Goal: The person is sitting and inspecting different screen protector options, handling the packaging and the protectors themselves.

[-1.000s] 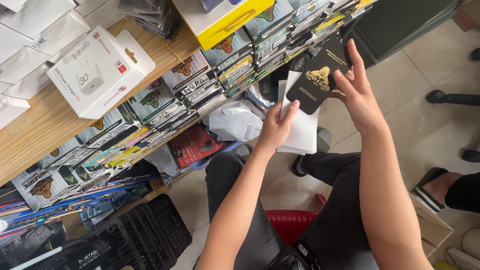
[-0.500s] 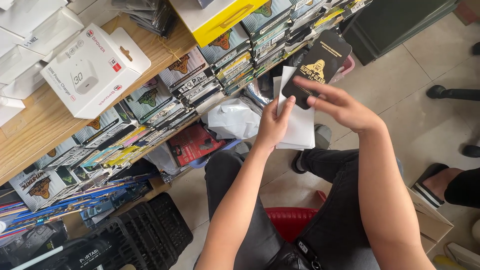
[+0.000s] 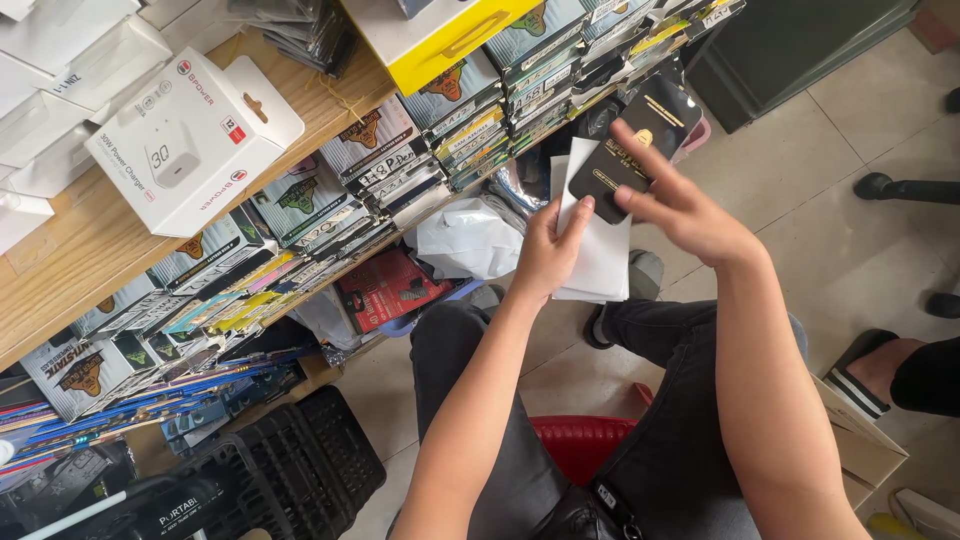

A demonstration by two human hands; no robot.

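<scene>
My left hand [image 3: 548, 252] grips thin white paper sleeves [image 3: 600, 250] (light, floppy); my right hand [image 3: 690, 215], fingers half-spread, pinches a stiff, flat black gold-printed packet [image 3: 630, 150] by its lower edge, near the wooden shelf's [image 3: 90, 250] front edge.

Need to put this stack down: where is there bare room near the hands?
Bare tiled floor between the dark cabinet and another person's sandalled foot. Wooden shelf and the rows of packets under it are packed; left hand and right hand are full.
</scene>
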